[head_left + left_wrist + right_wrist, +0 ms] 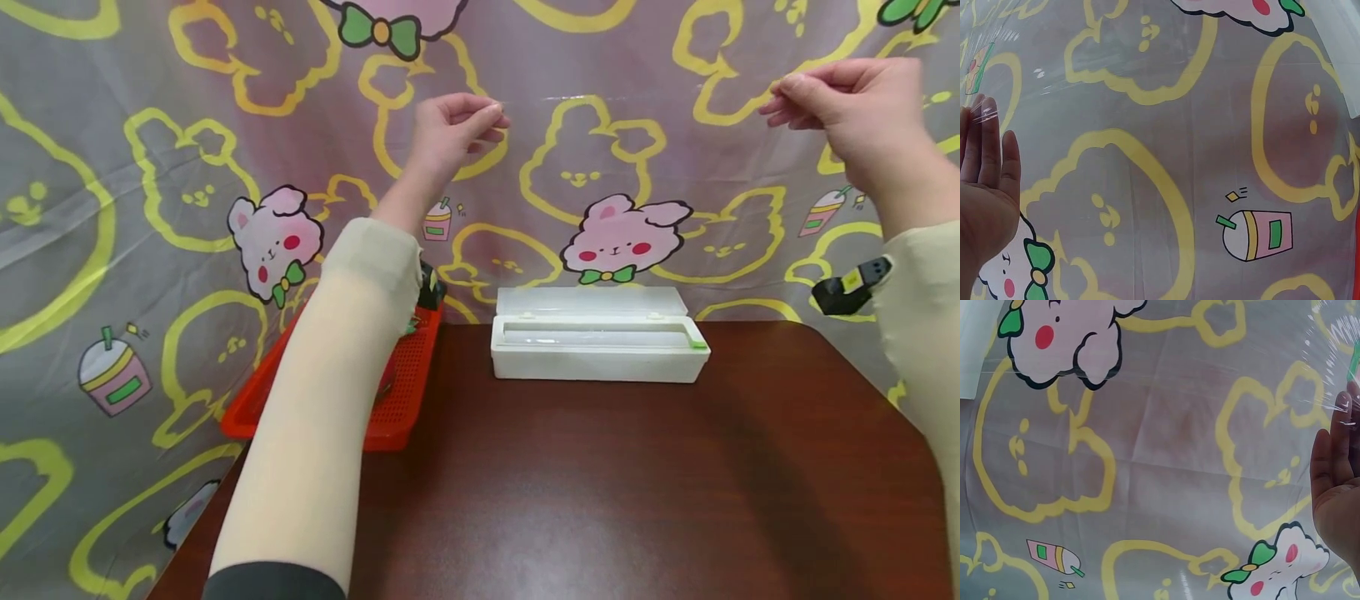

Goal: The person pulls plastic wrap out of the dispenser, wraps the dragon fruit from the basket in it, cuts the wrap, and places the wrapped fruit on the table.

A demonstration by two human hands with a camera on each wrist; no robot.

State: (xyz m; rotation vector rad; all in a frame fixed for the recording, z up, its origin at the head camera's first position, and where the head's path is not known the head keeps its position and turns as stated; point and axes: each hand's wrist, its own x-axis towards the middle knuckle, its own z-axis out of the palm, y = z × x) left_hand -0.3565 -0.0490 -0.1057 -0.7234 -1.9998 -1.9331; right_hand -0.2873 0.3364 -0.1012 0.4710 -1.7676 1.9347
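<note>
A clear sheet of plastic wrap (1007, 69) is stretched between both raised hands; its top edge glints faintly in the head view. The left hand (459, 125) pinches one corner between thumb and fingers. At the other end, the right hand (855, 100) pinches the opposite corner, level with the left or slightly higher. Creases in the film fan out from the right fingertips in the right wrist view. Below and between the hands, a white plastic wrap dispenser (600, 367) stands on the table, its translucent lid (592, 301) raised and a roll of film (592, 337) visible inside.
A red plastic basket (401, 417) sits at the table's left, partly hidden behind the left forearm, with red and green things inside. Behind the brown table (585, 483) hangs a grey curtain (525, 200) with cartoon prints. A black camera (851, 287) hangs from the right wrist.
</note>
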